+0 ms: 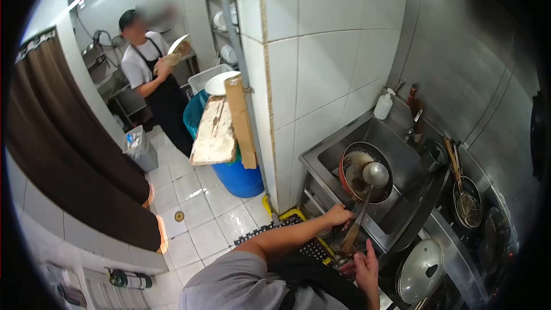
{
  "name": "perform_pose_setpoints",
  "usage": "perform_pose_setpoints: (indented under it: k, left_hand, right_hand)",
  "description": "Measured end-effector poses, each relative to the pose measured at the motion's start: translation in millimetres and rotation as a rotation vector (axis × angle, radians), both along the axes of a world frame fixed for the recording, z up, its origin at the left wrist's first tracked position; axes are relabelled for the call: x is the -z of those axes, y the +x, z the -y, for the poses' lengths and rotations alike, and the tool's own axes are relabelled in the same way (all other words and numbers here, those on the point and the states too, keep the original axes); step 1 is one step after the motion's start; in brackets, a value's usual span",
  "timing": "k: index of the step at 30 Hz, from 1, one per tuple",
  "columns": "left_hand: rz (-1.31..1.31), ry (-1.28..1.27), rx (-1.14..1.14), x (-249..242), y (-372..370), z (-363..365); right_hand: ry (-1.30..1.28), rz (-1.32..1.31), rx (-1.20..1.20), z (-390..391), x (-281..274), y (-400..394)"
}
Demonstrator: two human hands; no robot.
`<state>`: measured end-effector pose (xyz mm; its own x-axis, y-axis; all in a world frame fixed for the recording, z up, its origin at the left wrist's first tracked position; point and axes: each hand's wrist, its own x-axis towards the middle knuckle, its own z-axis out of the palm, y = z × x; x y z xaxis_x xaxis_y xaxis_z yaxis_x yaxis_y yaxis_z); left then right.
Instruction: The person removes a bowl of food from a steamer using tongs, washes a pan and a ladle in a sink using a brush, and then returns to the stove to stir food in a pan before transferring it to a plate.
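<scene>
A wok [346, 182] with an orange-red outside and some pale, wet residue inside rests over the sink. My left hand [338, 216] is closed at the near side of the wok, around what looks like its handle, most of which the fingers hide. A metal ladle [375, 174] lies with its bowl inside the wok, and its wooden grip [350, 237] points back toward my body. Just beside the end of that grip is my right hand [364, 265], fingers stretched out and apart, holding nothing that I can see.
Steel sink [321, 173] has a white pump bottle [383, 104] behind it. A lidded pan [420, 271] and strainers [468, 206] are at right. Left of the tiled pillar [321, 80] stands a blue barrel [241, 179] under a worn board [215, 132]; a co-worker [158, 80] holds a plate.
</scene>
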<state>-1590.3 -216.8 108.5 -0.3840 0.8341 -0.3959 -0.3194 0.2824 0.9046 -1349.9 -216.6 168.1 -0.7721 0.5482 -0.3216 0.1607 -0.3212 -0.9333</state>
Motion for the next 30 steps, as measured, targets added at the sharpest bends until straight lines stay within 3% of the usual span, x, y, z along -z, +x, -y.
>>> perform_pose_setpoints:
  k: [5,6,7,9,10,11,12,14,15,16,17,18,23,26,30]
  left_hand:
    - [0.294,0.000,0.108,79,-56,-78]
    - [0.368,0.015,0.408,104,-86,-93]
    - [0.753,0.271,0.706,110,-109,-107]
    - [0.210,-0.217,0.117,43,-105,-116]
    - [0.469,0.011,0.427,91,-148,-133]
    - [0.674,0.088,0.394,111,-156,-152]
    - [0.666,-0.024,0.216,129,-164,-166]
    - [0.413,0.032,0.466,145,-176,-191]
    - [0.344,-0.063,0.389,162,-181,-208]
    - [0.301,0.066,0.526,184,-189,-226]
    - [0.342,-0.352,0.128,193,-188,-247]
    - [0.429,-0.398,0.067,203,-194,-262]
    - [0.723,-0.592,0.149,225,-206,-299]
    - [0.789,-0.668,0.189,244,-200,-312]
    - [0.431,-0.613,0.201,242,-157,-318]
  right_hand:
    - [0.203,-0.022,0.073,-19,-26,1]
    - [0.254,-0.029,0.099,-22,-35,7]
    - [0.241,-0.005,0.132,-25,-40,17]
    - [0.174,0.017,0.298,-23,-47,32]
    - [0.147,-0.005,0.427,-21,-35,43]
    - [0.175,-0.014,0.554,-14,-28,50]
    - [0.212,-0.004,0.676,-6,-28,60]
    - [0.166,0.047,0.943,19,-37,74]
    - [0.168,0.120,1.043,31,-40,79]
    - [0.174,0.170,1.140,46,-34,82]
    - [0.182,0.241,1.211,61,-40,82]
    - [0.224,0.270,1.322,77,-34,80]
    - [0.107,0.423,1.739,151,-50,57]
    - [0.004,0.202,1.923,207,-41,47]
    - [-0.148,-0.109,2.308,295,-1,39]
